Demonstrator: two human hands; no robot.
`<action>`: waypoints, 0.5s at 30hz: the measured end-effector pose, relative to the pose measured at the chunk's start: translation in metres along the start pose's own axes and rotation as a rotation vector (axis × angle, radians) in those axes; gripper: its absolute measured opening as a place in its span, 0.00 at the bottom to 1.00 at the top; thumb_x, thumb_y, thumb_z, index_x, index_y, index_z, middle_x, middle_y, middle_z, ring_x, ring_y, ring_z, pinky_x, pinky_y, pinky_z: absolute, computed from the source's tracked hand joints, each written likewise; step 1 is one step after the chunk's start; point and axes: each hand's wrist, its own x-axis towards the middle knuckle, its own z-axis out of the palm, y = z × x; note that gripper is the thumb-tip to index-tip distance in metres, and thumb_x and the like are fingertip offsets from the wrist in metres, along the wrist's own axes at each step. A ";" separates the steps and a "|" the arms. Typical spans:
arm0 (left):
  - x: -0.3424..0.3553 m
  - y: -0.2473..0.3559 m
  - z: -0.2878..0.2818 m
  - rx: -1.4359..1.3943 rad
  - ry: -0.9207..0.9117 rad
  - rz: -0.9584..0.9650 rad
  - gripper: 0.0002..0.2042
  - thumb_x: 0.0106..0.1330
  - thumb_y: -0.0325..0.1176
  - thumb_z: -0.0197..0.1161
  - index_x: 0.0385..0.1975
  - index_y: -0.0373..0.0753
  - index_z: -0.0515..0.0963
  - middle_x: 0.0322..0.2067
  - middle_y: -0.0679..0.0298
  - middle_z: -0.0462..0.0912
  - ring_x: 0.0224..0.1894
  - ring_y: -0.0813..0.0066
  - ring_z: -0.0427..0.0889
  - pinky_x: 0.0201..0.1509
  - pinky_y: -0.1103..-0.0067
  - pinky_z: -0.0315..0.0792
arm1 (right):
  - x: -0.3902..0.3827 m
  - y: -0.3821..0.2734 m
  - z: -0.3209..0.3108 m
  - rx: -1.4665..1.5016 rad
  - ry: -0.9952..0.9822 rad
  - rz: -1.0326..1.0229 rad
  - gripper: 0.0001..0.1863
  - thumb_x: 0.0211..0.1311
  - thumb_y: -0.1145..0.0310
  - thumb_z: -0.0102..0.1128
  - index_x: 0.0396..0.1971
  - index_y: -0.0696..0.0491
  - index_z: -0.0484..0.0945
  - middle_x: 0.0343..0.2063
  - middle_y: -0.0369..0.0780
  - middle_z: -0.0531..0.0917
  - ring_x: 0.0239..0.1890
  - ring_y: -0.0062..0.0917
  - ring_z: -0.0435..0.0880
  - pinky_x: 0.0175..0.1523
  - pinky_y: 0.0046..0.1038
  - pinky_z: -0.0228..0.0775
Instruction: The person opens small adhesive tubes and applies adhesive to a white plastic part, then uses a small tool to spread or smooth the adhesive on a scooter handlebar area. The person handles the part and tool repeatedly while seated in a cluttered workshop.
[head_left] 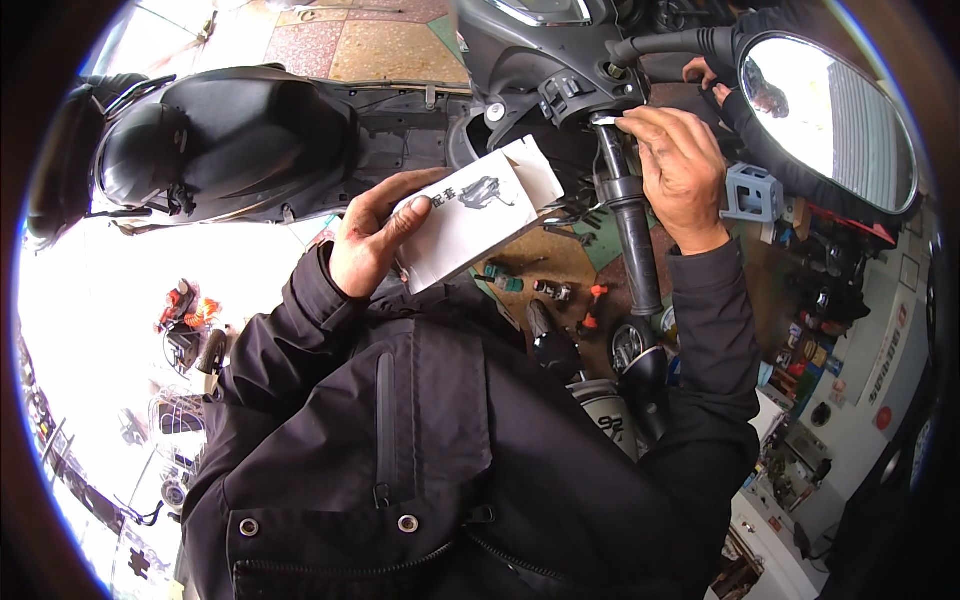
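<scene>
A white cardboard box (pixel 465 225) with a printed picture of a dark part is gripped in my left hand (pixel 375 235), thumb on its front face. The flap at its upper right end stands open, and what is inside is hidden. My right hand (pixel 680 170) is raised over the scooter's handlebar (pixel 612 150), fingers pinched together. A small pale piece (pixel 604 120) shows at the fingertips, too small to name. Below that hand runs the black rubber grip (pixel 636 250). Just left of the bar's upper end sits a switch block (pixel 567 98).
The scooter's black seat (pixel 250 135) lies to the left, a round mirror (pixel 830 125) at upper right. Another person's hand (pixel 700 72) shows near the far handlebar. A grey-blue plastic stool (pixel 752 193) stands at right; tools, including a teal one (pixel 503 278), lie on the floor.
</scene>
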 end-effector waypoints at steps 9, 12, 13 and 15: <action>0.000 0.001 0.001 0.010 0.002 0.006 0.25 0.80 0.42 0.58 0.67 0.29 0.73 0.51 0.57 0.85 0.49 0.76 0.84 0.56 0.79 0.76 | -0.006 0.002 0.005 0.045 0.042 0.080 0.17 0.55 0.83 0.68 0.44 0.51 0.87 0.43 0.36 0.88 0.45 0.33 0.86 0.50 0.33 0.78; -0.001 0.002 0.001 0.015 0.005 0.005 0.25 0.80 0.43 0.58 0.66 0.29 0.73 0.52 0.57 0.85 0.49 0.75 0.83 0.56 0.79 0.76 | -0.010 0.005 0.009 0.063 0.079 0.108 0.16 0.56 0.80 0.69 0.44 0.49 0.87 0.42 0.34 0.88 0.44 0.32 0.86 0.49 0.34 0.78; -0.001 0.003 0.001 0.020 0.006 0.006 0.24 0.80 0.43 0.58 0.66 0.29 0.73 0.52 0.57 0.85 0.49 0.75 0.83 0.56 0.79 0.76 | -0.011 0.005 0.009 0.073 0.081 0.119 0.15 0.56 0.80 0.69 0.44 0.49 0.87 0.42 0.34 0.88 0.43 0.32 0.86 0.49 0.33 0.78; -0.002 0.004 0.001 0.033 0.007 0.009 0.24 0.80 0.43 0.58 0.66 0.29 0.73 0.52 0.57 0.85 0.49 0.75 0.83 0.57 0.79 0.76 | -0.012 0.005 0.009 0.082 0.085 0.140 0.14 0.57 0.80 0.69 0.43 0.49 0.87 0.41 0.35 0.88 0.42 0.32 0.86 0.48 0.33 0.78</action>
